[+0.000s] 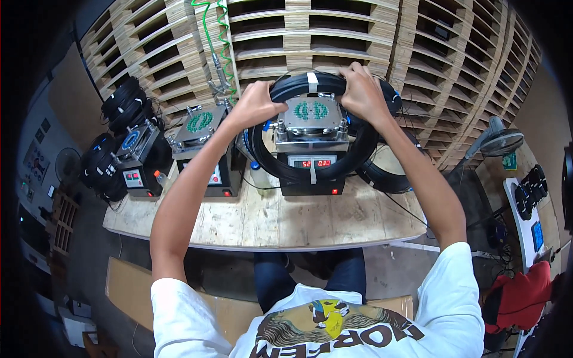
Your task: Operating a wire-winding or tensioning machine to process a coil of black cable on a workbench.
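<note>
With both arms stretched forward, I hold a large coil of black cable (326, 83) bound with white tape. My left hand (258, 105) is closed around its upper left side, thumb toward the inside. My right hand (363, 94) grips the upper right, its fingertips partly hidden behind the coil. The ring surrounds the front of a bench machine (311, 186) with a red-lit digital display. On top of that machine is a square metal plate (311, 114) carrying green pieces in a round pattern. The coil's lower part crosses the machine's front, just below the display.
Two similar machines, a middle one (206, 158) and a far-left one (137, 160), share the wooden table (268, 224). A bottle with a blue cap (258, 174) stands by the left of the coil. More black coils (385, 176) lie right; stacked pallets (352, 36) rise behind; a fan (501, 142) stands right.
</note>
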The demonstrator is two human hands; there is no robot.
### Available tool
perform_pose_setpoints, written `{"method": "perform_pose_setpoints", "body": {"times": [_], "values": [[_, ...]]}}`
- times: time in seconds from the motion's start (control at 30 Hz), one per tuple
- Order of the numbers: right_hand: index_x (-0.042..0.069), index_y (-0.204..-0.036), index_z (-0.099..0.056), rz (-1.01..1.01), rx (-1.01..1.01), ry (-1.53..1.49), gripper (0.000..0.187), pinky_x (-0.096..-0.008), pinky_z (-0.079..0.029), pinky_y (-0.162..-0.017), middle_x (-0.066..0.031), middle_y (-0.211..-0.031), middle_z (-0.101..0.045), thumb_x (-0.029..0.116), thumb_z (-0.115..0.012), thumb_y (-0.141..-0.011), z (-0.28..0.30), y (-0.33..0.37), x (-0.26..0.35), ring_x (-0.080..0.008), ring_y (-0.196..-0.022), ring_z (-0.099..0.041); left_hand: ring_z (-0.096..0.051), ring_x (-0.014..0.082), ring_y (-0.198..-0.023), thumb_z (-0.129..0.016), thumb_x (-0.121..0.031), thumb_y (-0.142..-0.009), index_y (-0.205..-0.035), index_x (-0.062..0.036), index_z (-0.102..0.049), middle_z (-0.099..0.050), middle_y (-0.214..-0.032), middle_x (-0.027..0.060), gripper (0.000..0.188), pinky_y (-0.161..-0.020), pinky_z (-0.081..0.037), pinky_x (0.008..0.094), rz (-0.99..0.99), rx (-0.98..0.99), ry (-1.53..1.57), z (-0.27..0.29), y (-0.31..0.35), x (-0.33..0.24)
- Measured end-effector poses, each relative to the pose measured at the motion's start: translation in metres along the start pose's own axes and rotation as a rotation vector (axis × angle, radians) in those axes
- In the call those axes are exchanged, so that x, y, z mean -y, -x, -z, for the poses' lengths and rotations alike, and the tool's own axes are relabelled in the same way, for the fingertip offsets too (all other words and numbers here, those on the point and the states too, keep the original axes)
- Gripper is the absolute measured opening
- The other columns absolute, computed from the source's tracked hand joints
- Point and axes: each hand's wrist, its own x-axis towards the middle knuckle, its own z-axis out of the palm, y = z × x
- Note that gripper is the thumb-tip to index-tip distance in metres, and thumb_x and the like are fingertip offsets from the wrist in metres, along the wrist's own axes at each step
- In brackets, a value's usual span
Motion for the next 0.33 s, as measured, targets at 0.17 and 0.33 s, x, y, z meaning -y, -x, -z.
{"method": "perform_pose_setpoints", "body": {"times": [0.17, 0.33], "values": [[-0.002, -0.107, -0.065, -0.132, 0.139, -0.226, 0.042, -0.0453, -0.049, -0.087, -0.0222, -0.097, -0.062, -0.008, -0.063, -0.066, 0.004, 0.084, 0.015, -0.0431, -0.098, -0.060, -0.064, 0.0168, -0.067, -0.074, -0.017, -0.067, -0.099, 0.0075, -0.068, -0.069, -0.075, 0.0136, 0.041, -0.069, -0.052, 0.0334, 0.164, 0.133, 0.171, -0.031, 0.074, -0.019], [0.003, -0.120, -0.067, -0.395, 0.641, -0.368, 0.050, -0.0399, -0.043, -0.107, -0.0293, -0.126, -0.060, -0.001, -0.068, -0.071, -0.010, 0.153, 0.031, -0.0395, -0.119, -0.059, -0.061, 0.0156, -0.079, -0.073, -0.011, -0.072, -0.120, 0.0057, -0.065, -0.068, -0.084, 0.0118, 0.051, -0.080, -0.049, 0.0273, 0.327, 0.349, 0.277, -0.078, 0.134, 0.001]]}}
